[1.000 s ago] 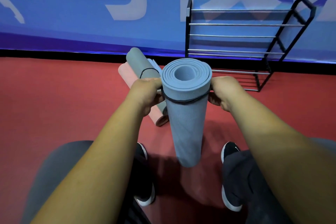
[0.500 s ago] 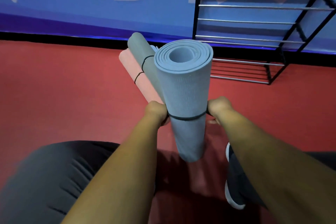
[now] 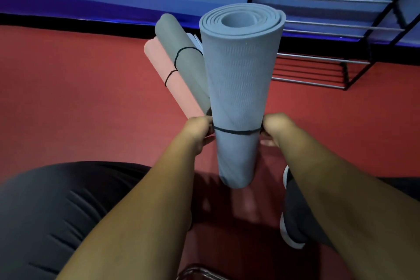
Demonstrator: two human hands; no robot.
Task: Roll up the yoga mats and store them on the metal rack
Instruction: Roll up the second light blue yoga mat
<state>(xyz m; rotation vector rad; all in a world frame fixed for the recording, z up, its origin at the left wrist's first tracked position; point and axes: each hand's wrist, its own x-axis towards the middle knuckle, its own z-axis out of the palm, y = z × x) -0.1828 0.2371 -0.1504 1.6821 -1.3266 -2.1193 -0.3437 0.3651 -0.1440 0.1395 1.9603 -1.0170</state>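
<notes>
left hand (image 3: 200,130) and right hand (image 3: 276,127) each pinch the black band (image 3: 236,131) around the upright blue mat (image 3: 241,70).

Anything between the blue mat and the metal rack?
Nothing visible. The blue mat, left hand and right hand gripping its black band, stands upright; bare red floor runs to the metal rack behind-right. Grey roll and pink roll lie left, off that line.
</notes>
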